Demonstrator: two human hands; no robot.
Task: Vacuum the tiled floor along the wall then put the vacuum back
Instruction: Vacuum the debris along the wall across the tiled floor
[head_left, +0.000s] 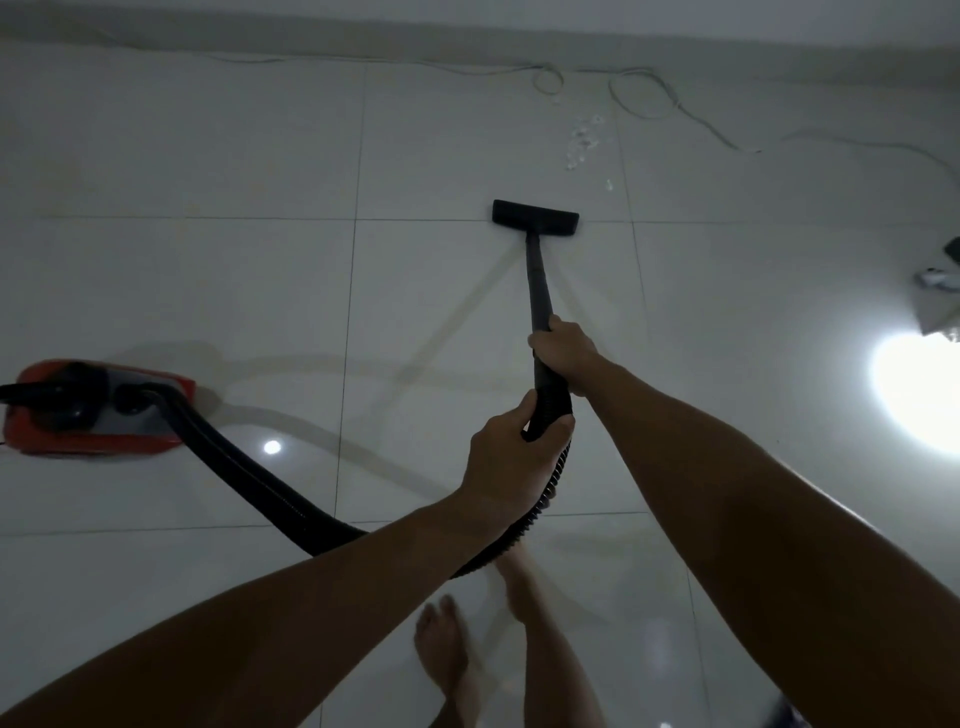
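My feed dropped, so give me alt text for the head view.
Both hands grip a black vacuum wand, right hand ahead of left hand, with its floor head on pale tiles short of white debris near the wall. A hose runs to the red vacuum at left; thin cables lie along the wall.

A thin pale cable (644, 91) lies slack on the floor near the base of the far wall, forming loose loops before trailing off toward the right edge. A scatter of small whitish scraps (584, 140) lies just in front of those loops. At the right edge, a bright round patch of reflected light (919, 389) glares off the glossy floor, and just above it sits a crumpled pale grey object (943, 291) whose identity cannot be determined; a much smaller round light reflection (272, 447) appears at lower left.
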